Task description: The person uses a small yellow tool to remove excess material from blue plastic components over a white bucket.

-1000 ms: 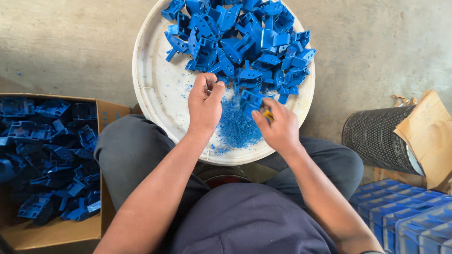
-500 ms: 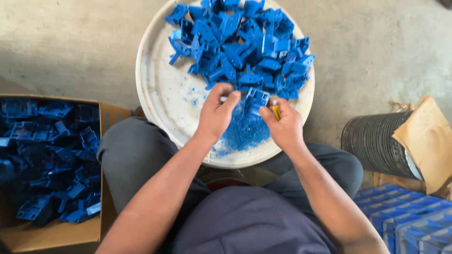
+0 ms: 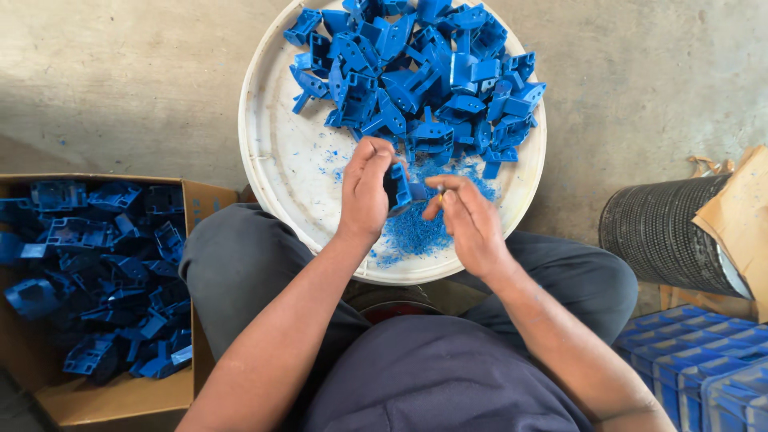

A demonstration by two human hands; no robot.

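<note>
Head view: left hand now lifted off white tray, fingers grasping blue plastic part; right hand pinching small tool, shifted toward part above shavings.

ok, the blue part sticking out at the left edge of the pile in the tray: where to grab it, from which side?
Judging by pose, take the leftmost blue part by its outer end, coming from the left over bare white tray; its other sides abut the pile.
</note>
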